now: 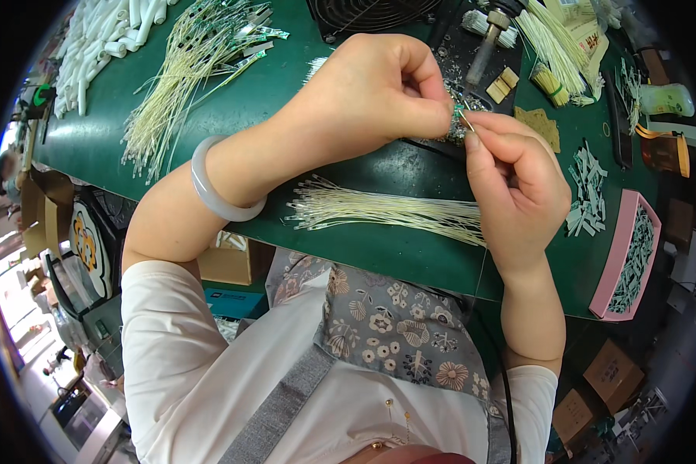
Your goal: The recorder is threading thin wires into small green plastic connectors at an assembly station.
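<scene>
Over the far part of the table, my left hand (390, 93) pinches a small green circuit board (459, 110), mostly hidden by the fingertips. My right hand (518, 166) meets it there, thumb and forefinger closed on the end of a thin wire (467, 122). Whether the wire touches the board is too small to tell. Below both hands lies a bundle of pale yellow wires (387, 213), partly covered by my right hand. A soldering iron (484, 56) points down just beyond my fingers, above a dark tray strewn with solder bits.
A black fan (375, 14) stands at the back. Wired boards (201, 77) and white tubes (108, 46) lie at the left. To the right are a sponge (540, 126), loose small boards (588, 189), and a pink box (605, 286) full of small pieces. More wires (553, 50) lie at back right.
</scene>
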A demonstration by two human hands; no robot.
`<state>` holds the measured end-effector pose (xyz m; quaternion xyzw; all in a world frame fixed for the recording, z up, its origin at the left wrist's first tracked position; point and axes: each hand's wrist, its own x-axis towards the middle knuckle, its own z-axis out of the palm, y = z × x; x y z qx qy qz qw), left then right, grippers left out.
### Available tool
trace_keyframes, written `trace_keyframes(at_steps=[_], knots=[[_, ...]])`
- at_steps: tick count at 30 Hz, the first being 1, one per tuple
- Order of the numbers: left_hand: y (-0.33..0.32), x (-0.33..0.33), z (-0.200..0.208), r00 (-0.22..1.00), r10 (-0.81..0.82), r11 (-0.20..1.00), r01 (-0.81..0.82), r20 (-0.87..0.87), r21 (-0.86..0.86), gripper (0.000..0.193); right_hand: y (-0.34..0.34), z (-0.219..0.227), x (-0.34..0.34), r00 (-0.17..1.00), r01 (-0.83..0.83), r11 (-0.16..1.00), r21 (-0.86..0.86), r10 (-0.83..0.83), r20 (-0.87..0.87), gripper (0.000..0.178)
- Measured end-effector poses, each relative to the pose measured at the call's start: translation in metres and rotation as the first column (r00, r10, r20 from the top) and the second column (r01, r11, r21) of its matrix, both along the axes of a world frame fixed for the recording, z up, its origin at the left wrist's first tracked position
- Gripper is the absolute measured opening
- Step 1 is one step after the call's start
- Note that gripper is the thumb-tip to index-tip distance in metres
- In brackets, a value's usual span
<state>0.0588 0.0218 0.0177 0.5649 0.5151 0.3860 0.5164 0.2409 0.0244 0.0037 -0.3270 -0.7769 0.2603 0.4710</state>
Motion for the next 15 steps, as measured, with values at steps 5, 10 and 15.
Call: trace_keyframes(at_steps=[5, 10, 15], knots=[[0.0029, -0.0017, 0.0049, 0.999, 0.010, 1.000, -0.010, -0.037, -0.001, 0.010, 0.0039, -0.0014, -0.0033, 1.000, -0.001, 1.000, 0.024, 0.001, -0.023, 0.009], [0.0039, -0.0016, 0.0073, 0.999, 0.017, 1.000, -0.016, -0.036, 0.019, 0.011, 0.0046, 0.0008, -0.0049, 1.000, 0.015, 0.999, 0.052, -0.014, -0.026, 0.009], [0.0051, 0.0001, 0.0018, 0.993, 0.095, 0.982, -0.081, -0.071, 0.173, 0.019, 0.0045, 0.0026, -0.0055, 0.999, 0.026, 0.998, 0.058, -0.025, -0.027, 0.009]])
